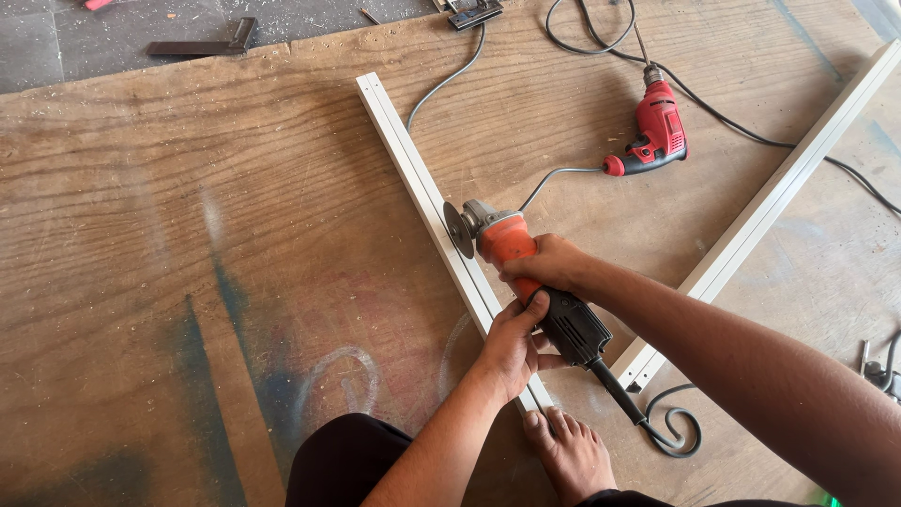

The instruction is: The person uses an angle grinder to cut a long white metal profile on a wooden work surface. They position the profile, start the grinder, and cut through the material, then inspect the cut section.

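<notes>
Angle grinder [511,246], rigid and weighty: your right hand [549,265] wraps its orange body, your left hand [511,345] closes round the black rear handle, disc at the stiff white aluminium rail [413,174].

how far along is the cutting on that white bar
Done: the white bar lies flat on the plywood sheet, pinned by a bare foot at its near end. In hand: the right hand and left hand grip the orange angle grinder, its disc at the bar's edge. Left: no cut through the bar shows yet; it looks whole.
</notes>
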